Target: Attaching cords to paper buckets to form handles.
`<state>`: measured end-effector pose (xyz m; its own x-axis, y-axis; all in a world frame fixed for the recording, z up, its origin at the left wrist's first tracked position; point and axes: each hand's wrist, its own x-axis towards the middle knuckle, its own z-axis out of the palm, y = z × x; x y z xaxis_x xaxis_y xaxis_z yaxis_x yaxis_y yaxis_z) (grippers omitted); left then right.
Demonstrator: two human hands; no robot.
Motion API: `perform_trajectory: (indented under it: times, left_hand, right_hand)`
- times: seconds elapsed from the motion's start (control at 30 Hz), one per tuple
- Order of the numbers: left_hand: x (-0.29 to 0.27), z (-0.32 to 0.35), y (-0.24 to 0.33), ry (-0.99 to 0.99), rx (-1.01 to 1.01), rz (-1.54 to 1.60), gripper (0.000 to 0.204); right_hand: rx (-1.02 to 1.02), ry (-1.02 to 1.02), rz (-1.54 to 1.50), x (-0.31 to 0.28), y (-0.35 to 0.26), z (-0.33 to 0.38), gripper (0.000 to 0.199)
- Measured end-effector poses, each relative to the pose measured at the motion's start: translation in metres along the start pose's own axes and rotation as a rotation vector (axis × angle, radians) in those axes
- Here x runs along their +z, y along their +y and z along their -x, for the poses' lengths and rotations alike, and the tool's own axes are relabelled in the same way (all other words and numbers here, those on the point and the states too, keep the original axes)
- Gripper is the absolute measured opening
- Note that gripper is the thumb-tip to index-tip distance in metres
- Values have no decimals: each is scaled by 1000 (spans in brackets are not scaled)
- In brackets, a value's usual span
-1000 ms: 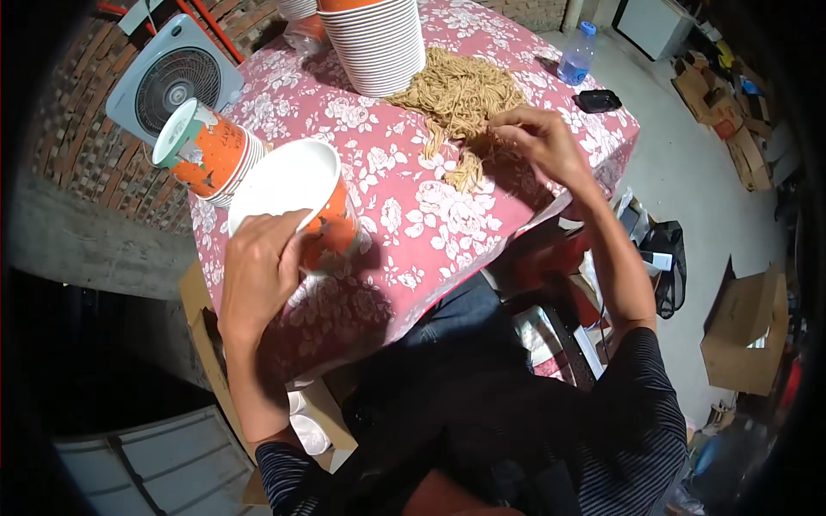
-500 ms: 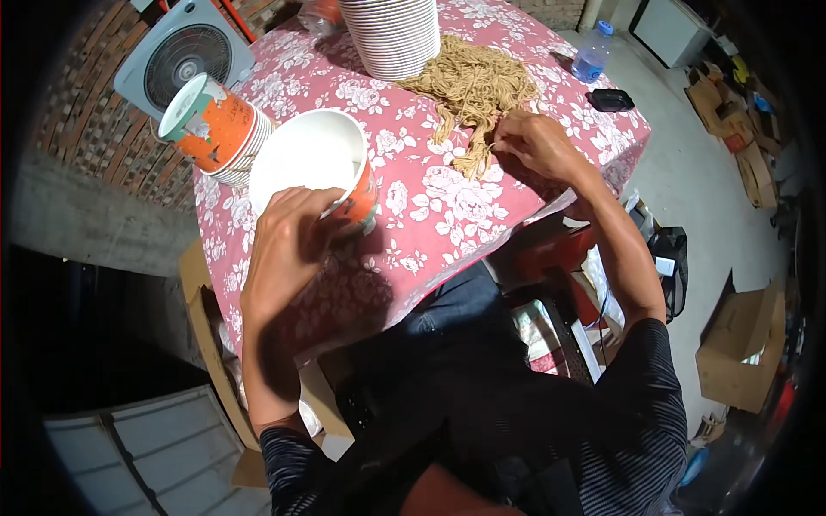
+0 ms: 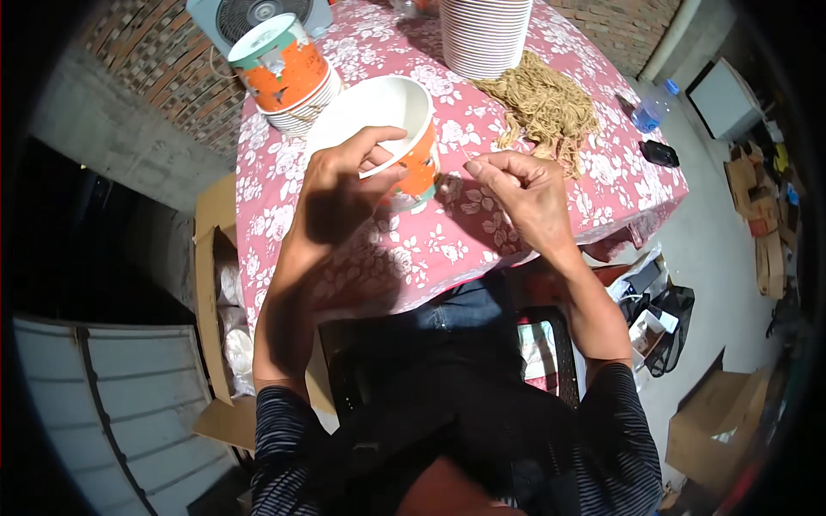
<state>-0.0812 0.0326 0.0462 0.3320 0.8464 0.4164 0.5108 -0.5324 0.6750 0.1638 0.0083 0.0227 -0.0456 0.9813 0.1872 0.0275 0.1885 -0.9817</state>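
A large white-lined paper bucket [image 3: 419, 172] with an orange and green printed outside stands tilted on the table in front of me. My left hand [image 3: 348, 176] grips its near rim, fingers over the edge and thumb against the outer wall. To the right of the bucket, my right hand [image 3: 520, 189] is pinched, thumb against forefinger. A faint thin strand shows at those fingertips, apparently a piece of cord; most of it cannot be made out. Beyond the right hand lies a tangled heap of tan cords [image 3: 551, 107].
A tall stack of white paper buckets [image 3: 486, 39] rises behind the cords. Orange and green buckets [image 3: 284, 77] are stacked at the left, near a grey fan [image 3: 262, 13]. A plastic bottle [image 3: 651, 110] and a black object [image 3: 659, 154] sit at the right of the flowered tablecloth [image 3: 447, 258].
My right hand has left the cord heap and come left toward the bucket, fingers pinched. My left hand stays on the bucket's rim. The whole view has shifted, with the table sitting further right.
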Motion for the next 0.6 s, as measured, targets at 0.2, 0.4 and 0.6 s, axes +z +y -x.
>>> perform_trajectory:
  times: [0.2,0.4,0.6]
  left_hand:
    - [1,7,-6,-42,-80,98,36]
    - [5,6,-4,-37,-38,42,38]
    - [6,5,-2,-79,-39,-13,46]
  right_hand:
    - [-52,13,23,38,15,5,17]
    - [-21,40,39,39,22,14,16]
    - [7,-4,23,35,20,14,16]
